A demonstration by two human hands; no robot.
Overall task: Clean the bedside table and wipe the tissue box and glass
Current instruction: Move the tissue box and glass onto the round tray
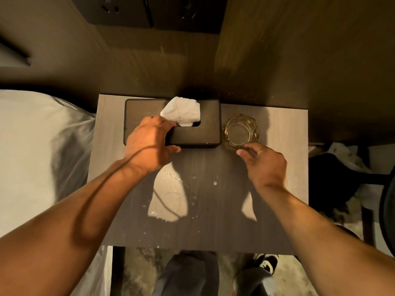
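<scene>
The bench (277, 129) stood beside the bed (32, 146), speckled with droplets (173, 180). At its back lay the tissue box (205, 127), the left hand (147, 144) curling its fingers (168, 124) over the near edge. Just right, the right hand (265, 165) pinched the glass (241, 131) rim.

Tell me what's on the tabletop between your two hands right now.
In the head view, no object lies between the left hand and right hand: only bedside table surface, with scattered water droplets nearer the front edge.
</scene>
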